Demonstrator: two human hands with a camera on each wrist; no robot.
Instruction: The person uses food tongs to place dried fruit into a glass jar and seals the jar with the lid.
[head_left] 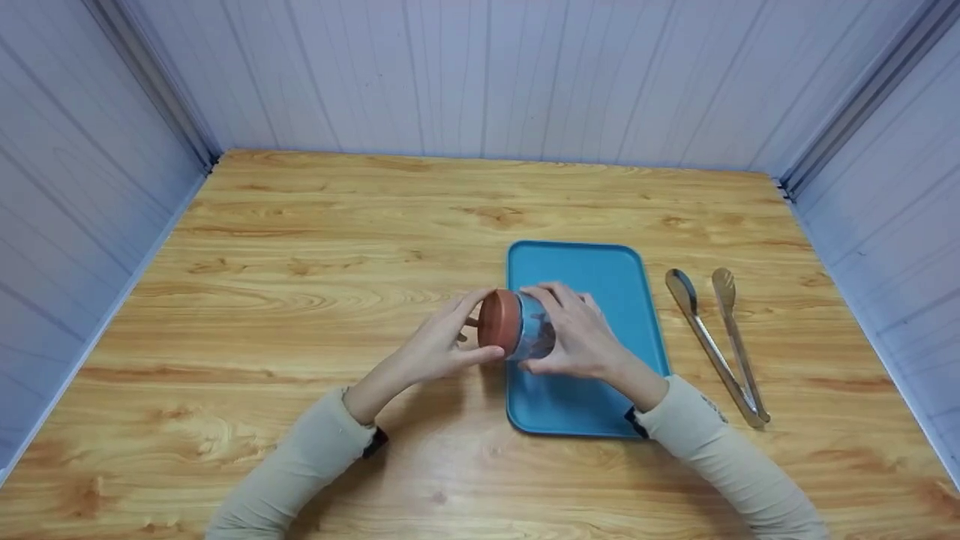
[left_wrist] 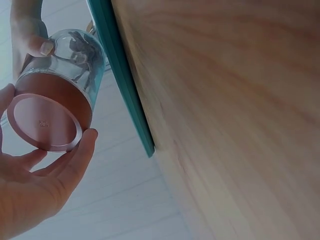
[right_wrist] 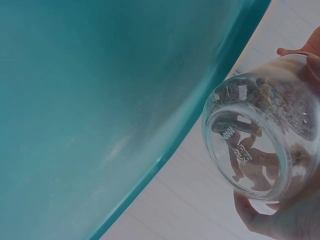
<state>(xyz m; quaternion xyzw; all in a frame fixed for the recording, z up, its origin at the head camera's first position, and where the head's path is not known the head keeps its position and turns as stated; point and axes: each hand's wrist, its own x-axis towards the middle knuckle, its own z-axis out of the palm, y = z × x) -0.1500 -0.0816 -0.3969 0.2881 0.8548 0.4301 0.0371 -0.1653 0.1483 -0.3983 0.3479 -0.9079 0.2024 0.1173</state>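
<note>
A clear glass jar (head_left: 534,330) with a terracotta-coloured lid (head_left: 501,322) lies sideways in the air between both hands, over the left edge of the blue tray (head_left: 581,274). My left hand (head_left: 435,346) grips the lid by its rim with thumb and fingertips. In the left wrist view the lid's flat top (left_wrist: 45,122) faces the palm, and the lid sits on the jar's mouth. My right hand (head_left: 585,339) holds the glass body near its base. Dark brown, irregular pieces (right_wrist: 262,157) show through the jar's bottom in the right wrist view.
Metal tongs (head_left: 716,352) rest spread on the wooden table (head_left: 337,232), right of the tray, with their joined end toward the person. Pale panelled walls (head_left: 450,82) stand at the back and both sides of the table.
</note>
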